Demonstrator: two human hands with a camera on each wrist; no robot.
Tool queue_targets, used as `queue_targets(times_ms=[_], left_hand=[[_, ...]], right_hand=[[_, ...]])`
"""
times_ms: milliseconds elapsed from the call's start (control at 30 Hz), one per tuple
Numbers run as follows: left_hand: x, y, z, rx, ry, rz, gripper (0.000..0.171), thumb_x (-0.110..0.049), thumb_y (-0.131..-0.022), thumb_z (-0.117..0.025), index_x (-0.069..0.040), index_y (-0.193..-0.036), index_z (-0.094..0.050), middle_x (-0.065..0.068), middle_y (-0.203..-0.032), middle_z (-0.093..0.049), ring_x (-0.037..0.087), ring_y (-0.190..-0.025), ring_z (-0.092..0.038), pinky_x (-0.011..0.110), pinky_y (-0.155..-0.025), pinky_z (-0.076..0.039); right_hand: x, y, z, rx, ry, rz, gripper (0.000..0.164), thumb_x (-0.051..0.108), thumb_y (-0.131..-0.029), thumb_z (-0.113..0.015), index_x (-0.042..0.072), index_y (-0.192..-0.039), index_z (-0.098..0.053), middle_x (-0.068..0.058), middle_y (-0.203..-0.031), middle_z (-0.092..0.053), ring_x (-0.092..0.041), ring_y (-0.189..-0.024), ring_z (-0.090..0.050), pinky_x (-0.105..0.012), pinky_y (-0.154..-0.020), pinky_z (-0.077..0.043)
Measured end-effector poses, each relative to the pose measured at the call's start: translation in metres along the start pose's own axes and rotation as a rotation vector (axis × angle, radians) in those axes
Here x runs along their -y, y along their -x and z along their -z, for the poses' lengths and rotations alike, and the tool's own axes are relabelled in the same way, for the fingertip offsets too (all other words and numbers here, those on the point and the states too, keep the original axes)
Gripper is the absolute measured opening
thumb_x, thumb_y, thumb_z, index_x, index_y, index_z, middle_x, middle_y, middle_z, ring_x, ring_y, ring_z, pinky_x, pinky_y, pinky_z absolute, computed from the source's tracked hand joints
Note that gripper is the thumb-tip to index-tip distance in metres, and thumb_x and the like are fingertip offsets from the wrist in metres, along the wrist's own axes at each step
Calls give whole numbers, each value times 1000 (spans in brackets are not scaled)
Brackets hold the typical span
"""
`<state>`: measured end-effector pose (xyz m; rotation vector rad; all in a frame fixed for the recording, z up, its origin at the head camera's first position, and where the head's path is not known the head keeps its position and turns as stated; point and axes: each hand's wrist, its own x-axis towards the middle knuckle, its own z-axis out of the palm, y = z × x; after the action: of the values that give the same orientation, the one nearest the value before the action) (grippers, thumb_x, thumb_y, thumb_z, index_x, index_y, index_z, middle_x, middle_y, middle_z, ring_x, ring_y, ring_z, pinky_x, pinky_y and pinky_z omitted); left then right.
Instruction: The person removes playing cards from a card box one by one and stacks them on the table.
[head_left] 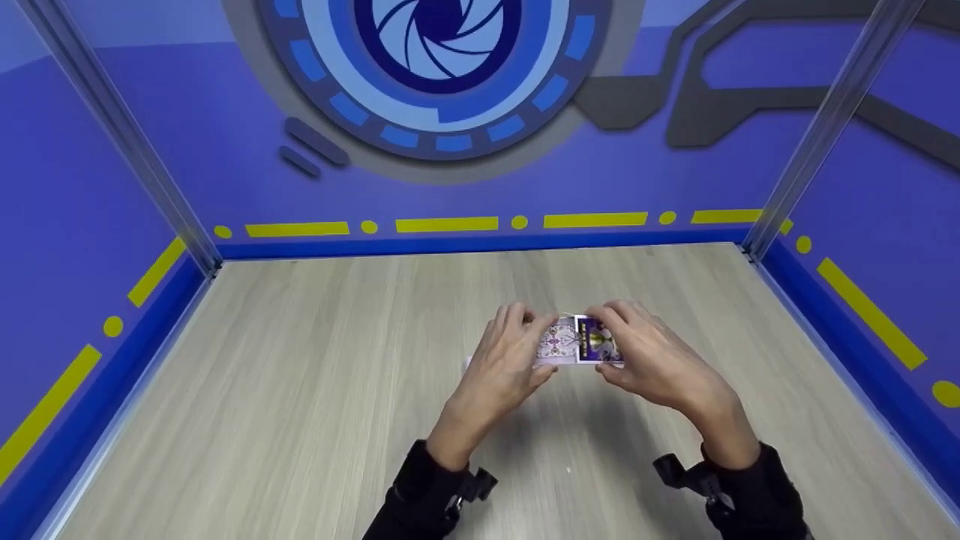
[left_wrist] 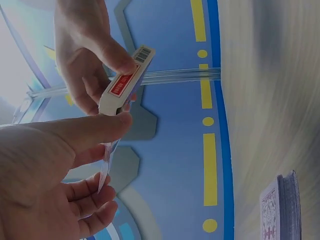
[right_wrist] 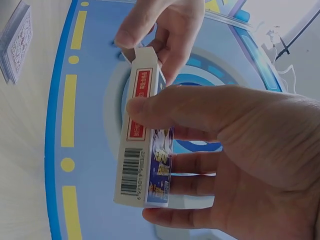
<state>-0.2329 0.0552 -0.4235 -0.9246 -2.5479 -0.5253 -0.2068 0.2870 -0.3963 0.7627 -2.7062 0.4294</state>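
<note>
My right hand [head_left: 652,352] grips a small card box [right_wrist: 132,172], thumb on its narrow white side with a red label and barcode, fingers underneath. The box's purple picture face is up in the head view. My left hand [head_left: 499,356] is at the box's other end, its thumb right at the box end. A thin playing card [left_wrist: 106,165] with a patterned back is pinched there between thumb and fingers, reaching to the box's mouth. Whether it is one card or several, I cannot tell. Both hands are above the table.
A deck of patterned cards [left_wrist: 272,212] lies on the wooden table [head_left: 315,390] below the hands, mostly hidden by the left hand in the head view. Blue printed panels [head_left: 480,199] with metal corner posts [head_left: 817,120] enclose the table at the back and sides.
</note>
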Motion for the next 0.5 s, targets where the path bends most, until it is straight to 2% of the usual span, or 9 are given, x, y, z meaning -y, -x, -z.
queue_targets(times_ms=[133,300,500], left_hand=[[5,1,6,1,51,31,63,-23,-86,-86,-11,-141,-59,8,-129,-53,22,-117,-50,36,-102,-43],[17,2,14,38,117,80,62,-11,-86,-80,-5,-142,-55,11,-136,-53,24,-125,-51,39,-109,-42],[31,3,23,70,162,116,61,-6,-84,-78,-3,-140,-54,14,-136,-55,27,-125,-54,44,-108,-44]], right_hand=[[-4,2,3,-18,-8,-7,65,5,-78,-86,1,-136,-57,-17,-126,-60,-31,-107,-58,-51,-87,-50],[-8,3,7,-29,-11,-29,63,5,-79,-80,0,-137,-55,-18,-129,-59,-32,-108,-57,-52,-87,-49],[-14,7,12,-70,-9,-40,62,3,-78,-78,-3,-135,-55,-21,-129,-58,-35,-108,-57,-55,-89,-47]])
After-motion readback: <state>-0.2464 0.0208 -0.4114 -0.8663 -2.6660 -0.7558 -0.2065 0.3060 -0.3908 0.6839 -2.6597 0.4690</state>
